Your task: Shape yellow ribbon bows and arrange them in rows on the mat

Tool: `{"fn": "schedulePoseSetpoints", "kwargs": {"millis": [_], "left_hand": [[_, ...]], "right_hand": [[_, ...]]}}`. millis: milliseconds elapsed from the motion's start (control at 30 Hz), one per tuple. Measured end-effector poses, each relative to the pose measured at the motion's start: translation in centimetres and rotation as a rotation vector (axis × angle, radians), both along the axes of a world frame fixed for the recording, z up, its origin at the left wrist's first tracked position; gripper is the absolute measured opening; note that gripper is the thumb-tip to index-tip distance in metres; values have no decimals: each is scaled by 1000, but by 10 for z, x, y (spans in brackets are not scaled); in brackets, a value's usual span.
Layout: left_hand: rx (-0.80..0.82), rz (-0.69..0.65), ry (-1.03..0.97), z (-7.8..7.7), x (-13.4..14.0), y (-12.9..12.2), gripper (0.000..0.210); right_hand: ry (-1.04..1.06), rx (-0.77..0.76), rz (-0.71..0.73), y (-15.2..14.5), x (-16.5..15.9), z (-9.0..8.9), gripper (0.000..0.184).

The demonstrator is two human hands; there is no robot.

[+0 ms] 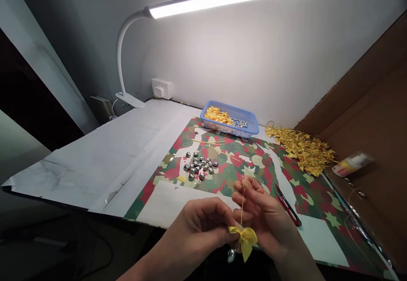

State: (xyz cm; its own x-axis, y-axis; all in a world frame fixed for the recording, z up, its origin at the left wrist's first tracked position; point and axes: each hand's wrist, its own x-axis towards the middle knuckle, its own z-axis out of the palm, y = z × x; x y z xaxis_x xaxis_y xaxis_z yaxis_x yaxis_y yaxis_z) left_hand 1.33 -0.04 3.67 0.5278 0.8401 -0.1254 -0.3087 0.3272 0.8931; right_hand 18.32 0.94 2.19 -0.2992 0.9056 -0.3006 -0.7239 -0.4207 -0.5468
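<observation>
The left hand has thumb and forefinger pressed together on a glossy yellow ribbon bow, pinching it by its loop at nine o'clock. The bow is at five o'clock in the view, just off the near edge of the white-covered worktop. From its knot a thin gold cord rises toward twelve o'clock, and the right hand pinches the upper part of it between its fingertips. A shiny silver bell-like piece hangs at seven o'clock from the bow.

As seen from the bow, a loose cluster of small rounded silver pieces lies at eleven o'clock on a green, red and cream patterned sheet, with straight gold cords beyond it. A blue perforated plastic basket stands at twelve o'clock, holding yellow pieces and silver ones. A heap of gold-yellow ribbon pieces spreads at one o'clock. Red-and-black snips lie at two o'clock, near the right hand.
</observation>
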Motion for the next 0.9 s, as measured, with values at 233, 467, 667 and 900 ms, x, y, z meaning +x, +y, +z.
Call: {"fn": "schedulePoseSetpoints", "kwargs": {"millis": [233, 467, 667, 900], "left_hand": [[9, -19, 1, 10, -2, -5, 8], [34, -1, 63, 13, -4, -10, 10], [71, -20, 74, 12, -3, -9, 10], [431, 87, 277, 9, -8, -10, 14]], "right_hand": [[16, 74, 15, -1, -1, 17, 16], [-5, 176, -49, 4, -2, 22, 18], [-193, 307, -192, 14, 5, 16, 20], [-585, 434, -98, -12, 14, 14, 13]]}}
